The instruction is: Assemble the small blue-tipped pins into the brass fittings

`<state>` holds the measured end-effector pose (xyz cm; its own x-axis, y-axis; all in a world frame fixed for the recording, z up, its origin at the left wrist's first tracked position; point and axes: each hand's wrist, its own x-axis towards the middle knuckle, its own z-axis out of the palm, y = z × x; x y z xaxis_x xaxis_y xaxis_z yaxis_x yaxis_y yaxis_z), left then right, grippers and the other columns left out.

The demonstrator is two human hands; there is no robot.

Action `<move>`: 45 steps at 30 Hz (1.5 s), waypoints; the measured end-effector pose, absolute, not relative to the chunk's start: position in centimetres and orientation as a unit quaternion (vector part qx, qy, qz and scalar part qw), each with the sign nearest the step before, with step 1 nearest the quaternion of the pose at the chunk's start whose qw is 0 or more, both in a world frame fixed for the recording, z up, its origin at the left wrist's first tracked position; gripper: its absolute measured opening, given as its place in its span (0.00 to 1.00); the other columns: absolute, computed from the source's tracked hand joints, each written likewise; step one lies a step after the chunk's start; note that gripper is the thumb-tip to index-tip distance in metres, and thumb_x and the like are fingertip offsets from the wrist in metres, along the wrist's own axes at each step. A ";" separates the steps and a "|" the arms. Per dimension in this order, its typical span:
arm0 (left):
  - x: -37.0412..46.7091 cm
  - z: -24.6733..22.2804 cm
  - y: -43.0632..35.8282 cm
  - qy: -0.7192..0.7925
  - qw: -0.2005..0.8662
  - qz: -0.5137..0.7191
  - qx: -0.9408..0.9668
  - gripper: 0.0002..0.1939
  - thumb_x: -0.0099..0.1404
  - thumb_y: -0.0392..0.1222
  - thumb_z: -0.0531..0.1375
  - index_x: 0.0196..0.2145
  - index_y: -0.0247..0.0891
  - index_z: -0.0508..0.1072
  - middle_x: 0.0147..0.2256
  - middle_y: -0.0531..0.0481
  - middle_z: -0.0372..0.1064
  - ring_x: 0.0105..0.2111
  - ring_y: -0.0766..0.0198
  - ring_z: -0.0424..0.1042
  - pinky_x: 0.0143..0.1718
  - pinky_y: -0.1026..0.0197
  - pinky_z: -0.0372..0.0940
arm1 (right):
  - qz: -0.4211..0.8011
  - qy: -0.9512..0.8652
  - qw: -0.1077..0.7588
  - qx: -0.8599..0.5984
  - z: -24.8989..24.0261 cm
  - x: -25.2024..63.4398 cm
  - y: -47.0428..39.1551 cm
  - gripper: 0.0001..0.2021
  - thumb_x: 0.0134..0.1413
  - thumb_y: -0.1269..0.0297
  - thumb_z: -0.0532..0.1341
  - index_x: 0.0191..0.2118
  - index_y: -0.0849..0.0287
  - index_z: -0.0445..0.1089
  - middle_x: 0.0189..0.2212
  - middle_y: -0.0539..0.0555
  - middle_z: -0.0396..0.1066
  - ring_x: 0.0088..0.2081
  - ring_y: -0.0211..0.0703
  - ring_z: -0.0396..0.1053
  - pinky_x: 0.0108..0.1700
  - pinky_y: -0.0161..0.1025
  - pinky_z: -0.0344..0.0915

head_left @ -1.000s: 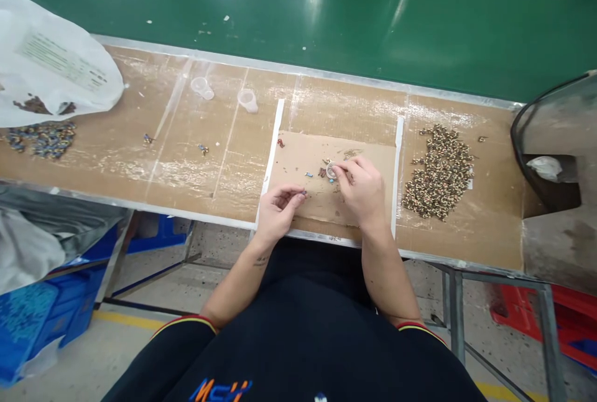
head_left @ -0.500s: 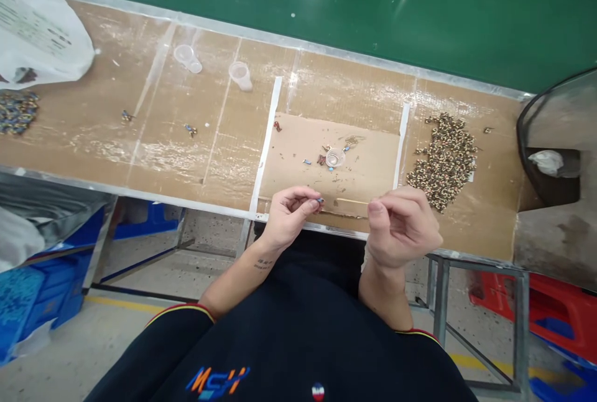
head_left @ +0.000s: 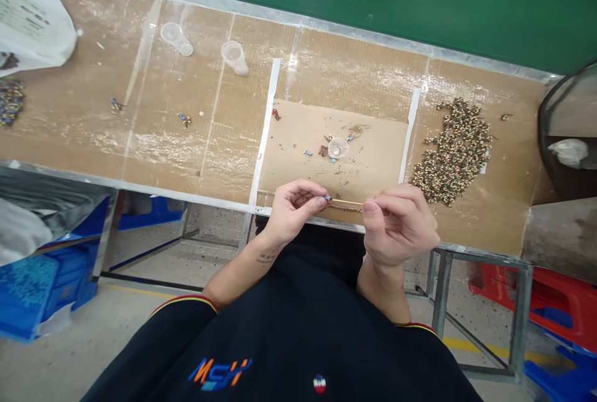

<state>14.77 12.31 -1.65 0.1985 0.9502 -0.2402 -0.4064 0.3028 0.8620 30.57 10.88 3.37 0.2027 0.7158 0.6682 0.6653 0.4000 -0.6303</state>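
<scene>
Between the thumb and fingers of my left hand (head_left: 297,210) is a small blue piece (head_left: 328,198), mostly hidden by the fingertips. My right hand (head_left: 400,223) pinches a thin wooden stick (head_left: 346,202), which points left with its tip at the blue piece. Both hands are above the front edge of a cardboard sheet (head_left: 289,172). On that sheet, beyond the hands, stands a small clear cup (head_left: 338,149). Around the cup lie a few small brown and blue pieces, among them a blue one (head_left: 308,152). A red-brown piece (head_left: 275,114) rests near the sheet's far left corner.
To the right lies a heap of small brass-coloured parts (head_left: 454,153). Two clear plastic cups (head_left: 177,38) (head_left: 234,57) lie farther left. A white bag (head_left: 35,22) and another pile of parts (head_left: 10,101) are at the far left. White tape strips (head_left: 265,134) flank the sheet.
The stick in my right hand has moved left, and its tip now meets the blue piece, where a gap showed before. My head view has shifted slightly.
</scene>
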 end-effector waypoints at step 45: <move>13.1 -1.6 13.3 0.291 0.761 0.528 0.240 0.12 0.52 0.40 0.78 0.28 0.39 0.79 0.26 0.52 0.75 0.27 0.71 0.73 0.29 0.71 0.70 | -0.042 -0.504 0.401 -0.764 0.4 43.9 13.9 0.12 0.61 0.57 0.62 0.40 0.59 0.80 0.31 0.54 0.72 0.29 0.42 0.66 0.36 0.43 0.67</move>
